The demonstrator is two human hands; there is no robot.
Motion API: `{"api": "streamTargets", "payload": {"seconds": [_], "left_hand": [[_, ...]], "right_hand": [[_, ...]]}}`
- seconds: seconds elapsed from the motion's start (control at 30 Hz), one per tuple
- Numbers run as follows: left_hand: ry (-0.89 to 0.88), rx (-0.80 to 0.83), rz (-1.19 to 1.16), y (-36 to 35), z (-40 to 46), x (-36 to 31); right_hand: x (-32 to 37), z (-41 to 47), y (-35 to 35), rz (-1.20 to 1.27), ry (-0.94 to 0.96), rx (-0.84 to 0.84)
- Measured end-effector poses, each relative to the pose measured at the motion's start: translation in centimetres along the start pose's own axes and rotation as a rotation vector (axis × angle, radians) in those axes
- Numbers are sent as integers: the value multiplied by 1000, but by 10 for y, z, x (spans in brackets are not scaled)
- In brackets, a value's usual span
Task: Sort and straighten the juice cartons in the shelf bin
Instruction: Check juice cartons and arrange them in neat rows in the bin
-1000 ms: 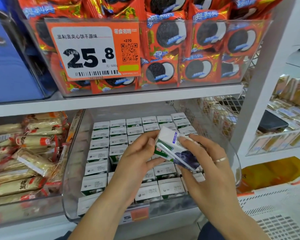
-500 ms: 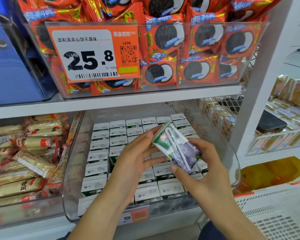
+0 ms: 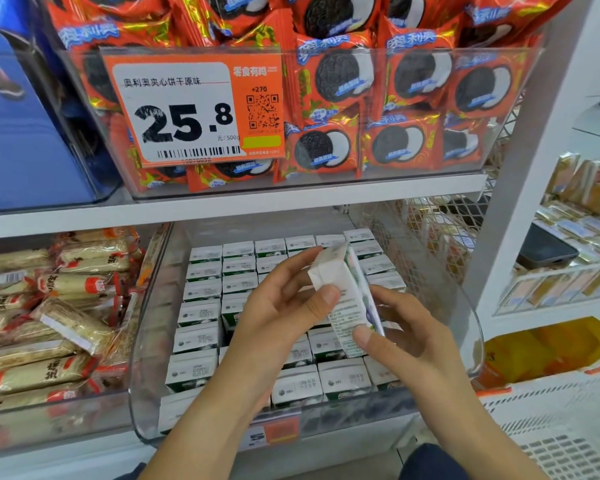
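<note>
The person is holding one juice carton (image 3: 347, 299) up in the air above the clear shelf bin (image 3: 142, 344), tilted so its white folded end is pointing toward eleven o'clock and its printed side panel, white with green and a bit of purple, is facing the camera. The left hand (image 3: 278, 317) is pinching it with the thumb pressing on the white upper part and the fingers reaching behind. The right hand (image 3: 407, 332) is gripping the lower end, thumb on the near face, fingers curling round the far side.

Below them, the other cartons (image 3: 201, 308) are standing upright in neat rows, white tops showing, filling the bin from six o'clock back to twelve. The hands are hiding the middle of the rows, so I cannot tell whether a slot is waiting there. The bin's curved front lip is sitting at six o'clock, its right wall rising at three o'clock beside a wire mesh panel (image 3: 440, 233). Overhead at twelve, the shelf board (image 3: 257, 206) carrying the cookie packets (image 3: 340, 77) is leaving only a low opening above the cartons. At nine o'clock, wrapped snack bars (image 3: 59, 306) are lying in the neighbouring bin.
</note>
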State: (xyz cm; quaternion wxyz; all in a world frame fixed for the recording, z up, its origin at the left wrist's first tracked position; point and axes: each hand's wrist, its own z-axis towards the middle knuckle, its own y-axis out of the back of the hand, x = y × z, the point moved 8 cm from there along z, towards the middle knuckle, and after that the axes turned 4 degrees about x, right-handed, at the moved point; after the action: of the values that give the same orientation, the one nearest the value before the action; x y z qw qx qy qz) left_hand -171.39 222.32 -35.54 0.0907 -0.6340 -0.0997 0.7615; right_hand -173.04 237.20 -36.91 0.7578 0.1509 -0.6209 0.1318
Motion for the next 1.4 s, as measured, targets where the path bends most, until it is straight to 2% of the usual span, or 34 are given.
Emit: {"api": "streamTargets", "payload": {"seconds": [0.33,0.5,0.6,0.77,0.87,1.17,1.3,1.4], "left_hand": [[-1,-151,34,9,0,4],[57,-270,-33,22,-2,13],[73,-235,6,21,-2,14],[80,-170,32,18,1,11],[93,-160,26,18,2,11],[115,-139,47,18,1,11],[143,-73,152,9,-1,16],[217,-28,44,1,-4,24]], "right_hand": [[-4,3,-12,-70,15,104],[1,-2,-16,-380,93,59],[2,-2,-12,-338,110,-20],[-6,4,-1,77,-14,-47],[-13,6,7,176,-95,-102],[-14,6,10,213,-115,-150],[-5,2,12,95,-49,-194],[2,-3,14,-74,5,-246]]}}
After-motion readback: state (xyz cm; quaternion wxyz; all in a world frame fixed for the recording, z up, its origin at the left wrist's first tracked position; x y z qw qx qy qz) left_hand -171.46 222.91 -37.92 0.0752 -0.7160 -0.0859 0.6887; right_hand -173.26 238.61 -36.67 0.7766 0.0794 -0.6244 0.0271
